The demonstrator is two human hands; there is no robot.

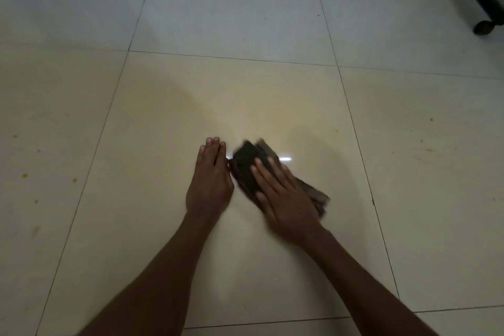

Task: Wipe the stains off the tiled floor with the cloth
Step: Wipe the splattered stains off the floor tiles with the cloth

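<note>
A dark folded cloth [246,162] lies on the cream tiled floor [272,103] in the middle of the view. My right hand [281,198] presses flat on the cloth with straight fingers; it looks blurred. My left hand [210,180] rests flat on the tile just left of the cloth, fingers straight and together. Small yellow-orange stains dot the tiles at the left [24,175] and at the right [429,149].
A black chair base with castors [482,26] stands at the far right corner. Dark grout lines cross the floor. A bright light reflection [285,159] glints on the tile beside the cloth.
</note>
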